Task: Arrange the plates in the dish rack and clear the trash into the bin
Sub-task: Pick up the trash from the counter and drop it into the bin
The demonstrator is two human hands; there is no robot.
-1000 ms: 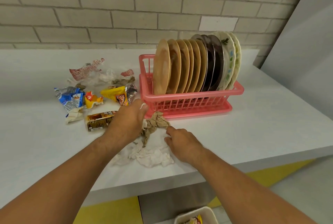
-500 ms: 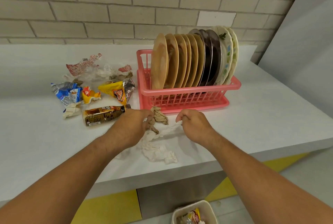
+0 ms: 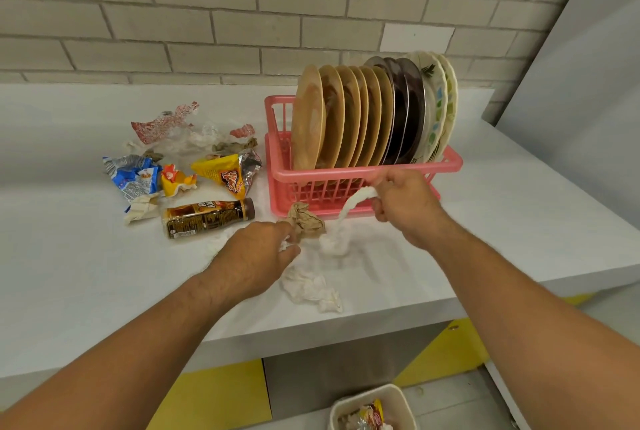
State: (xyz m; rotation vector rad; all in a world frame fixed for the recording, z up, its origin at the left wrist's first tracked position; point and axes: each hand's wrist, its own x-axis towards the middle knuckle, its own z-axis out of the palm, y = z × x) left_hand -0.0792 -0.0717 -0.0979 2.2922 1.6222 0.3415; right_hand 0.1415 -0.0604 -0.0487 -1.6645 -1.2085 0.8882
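Note:
Several plates, tan, dark and floral, stand on edge in a pink dish rack on the white counter. My right hand is shut on a white tissue and holds its top end up in front of the rack. My left hand rests closed over white tissue bits beside a crumpled brown paper. Another crumpled white tissue lies near the counter's front edge. A beige bin with trash in it stands on the floor below.
Left of the rack lie a brown drink bottle on its side, a yellow snack wrapper, a blue wrapper, a small orange wrapper, a red-and-clear plastic wrapper and a white scrap. A brick wall stands behind.
My right hand closed on the white tissue and lifted it up toward the rack front, stretching it. My left hand moved slightly right onto the tissue bits.

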